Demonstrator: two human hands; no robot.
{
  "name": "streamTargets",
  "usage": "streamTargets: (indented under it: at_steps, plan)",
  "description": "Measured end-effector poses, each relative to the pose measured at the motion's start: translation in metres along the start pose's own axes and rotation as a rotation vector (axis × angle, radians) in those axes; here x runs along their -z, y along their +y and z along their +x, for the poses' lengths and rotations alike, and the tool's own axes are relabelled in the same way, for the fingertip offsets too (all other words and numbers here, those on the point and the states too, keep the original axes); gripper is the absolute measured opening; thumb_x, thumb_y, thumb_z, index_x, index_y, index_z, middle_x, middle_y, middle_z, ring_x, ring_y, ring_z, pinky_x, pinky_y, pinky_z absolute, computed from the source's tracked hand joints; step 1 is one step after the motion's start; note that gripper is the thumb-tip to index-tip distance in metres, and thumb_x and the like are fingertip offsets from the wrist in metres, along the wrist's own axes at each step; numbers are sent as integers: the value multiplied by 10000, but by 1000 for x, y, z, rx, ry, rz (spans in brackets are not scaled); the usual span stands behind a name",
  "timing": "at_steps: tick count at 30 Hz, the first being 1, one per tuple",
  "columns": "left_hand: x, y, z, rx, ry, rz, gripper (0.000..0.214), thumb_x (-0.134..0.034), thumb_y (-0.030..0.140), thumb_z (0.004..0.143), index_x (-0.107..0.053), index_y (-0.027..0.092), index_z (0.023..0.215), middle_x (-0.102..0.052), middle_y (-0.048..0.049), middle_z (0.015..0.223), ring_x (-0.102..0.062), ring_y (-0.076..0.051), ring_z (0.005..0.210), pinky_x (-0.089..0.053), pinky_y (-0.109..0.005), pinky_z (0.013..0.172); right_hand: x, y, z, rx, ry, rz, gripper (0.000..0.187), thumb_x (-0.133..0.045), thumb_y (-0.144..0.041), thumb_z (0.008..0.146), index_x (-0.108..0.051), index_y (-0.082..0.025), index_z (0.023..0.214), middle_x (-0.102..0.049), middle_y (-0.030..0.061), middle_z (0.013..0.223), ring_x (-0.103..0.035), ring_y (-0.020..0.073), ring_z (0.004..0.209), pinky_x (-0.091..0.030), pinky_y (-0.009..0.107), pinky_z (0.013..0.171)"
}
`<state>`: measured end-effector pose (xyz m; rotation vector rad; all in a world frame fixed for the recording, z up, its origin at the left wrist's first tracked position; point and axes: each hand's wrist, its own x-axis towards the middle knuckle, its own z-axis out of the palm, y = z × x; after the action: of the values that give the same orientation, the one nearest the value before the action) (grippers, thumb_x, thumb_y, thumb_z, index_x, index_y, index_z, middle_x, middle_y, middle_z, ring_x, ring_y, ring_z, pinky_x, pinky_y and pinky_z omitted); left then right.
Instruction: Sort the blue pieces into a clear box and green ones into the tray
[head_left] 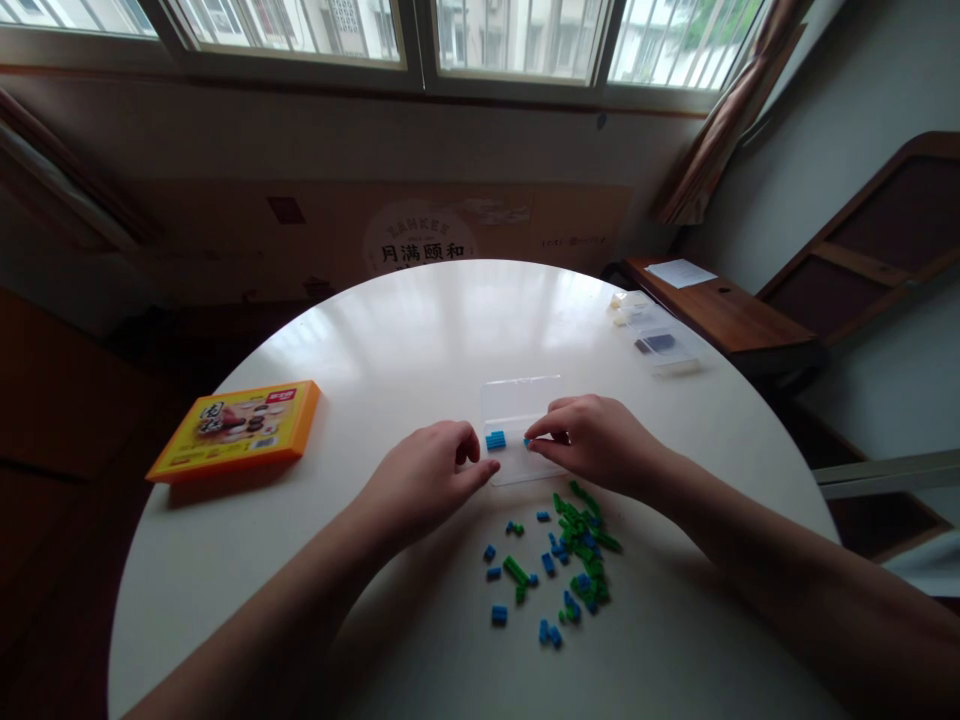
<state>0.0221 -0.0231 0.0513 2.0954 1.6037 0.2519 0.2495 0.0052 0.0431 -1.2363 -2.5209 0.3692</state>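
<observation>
My right hand (592, 440) pinches a small blue building brick (527, 442) over a clear plastic box (517, 400) with its lid up. Inside the box, at its left side, blue bricks (496, 440) sit close together in a small block. My left hand (439, 470) rests at the box's left edge, thumb and forefinger apart, with nothing seen between them. Nearer to me, a loose pile of green bricks (577, 530) mixed with blue ones lies on the table. Several single blue bricks (499, 615) are scattered to its left.
An orange and yellow game box (240, 425) lies on the left of the round white table (420, 330). Clear plastic cases (660, 340) are at the back right. Beyond them stands a brown wooden desk (720, 305) with a sheet of paper (681, 273).
</observation>
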Motion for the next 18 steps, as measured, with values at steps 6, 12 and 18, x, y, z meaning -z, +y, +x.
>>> streamTargets:
  at_steps: [6, 12, 18]
  plan:
    - [-1, -1, 0, 11, -12, -6, 357, -540, 557, 821, -640, 215, 826, -680, -47, 855, -603, -211, 740, -424, -304, 602, 2, 1, -6, 25, -21, -19, 178, -630, -255, 855, -772, -318, 942, -714, -37, 847, -609, 101, 685, -386, 230, 594]
    - [-2, -2, 2, 8, -11, 7, 357, -542, 562, 819, -632, 217, 812, -673, -39, 837, -595, -207, 731, -411, -300, 590, -1, 2, -5, 35, -46, -40, 210, -605, -248, 872, -770, -322, 979, -715, -26, 851, -621, 115, 707, -384, 238, 604]
    - [-1, -1, 1, 17, -14, -3, 354, -546, 560, 817, -642, 219, 819, -677, -39, 839, -599, -204, 722, -416, -301, 583, -6, -3, -2, 32, -21, -97, 195, -585, -279, 896, -764, -328, 959, -712, -32, 852, -623, 128, 711, -362, 249, 595]
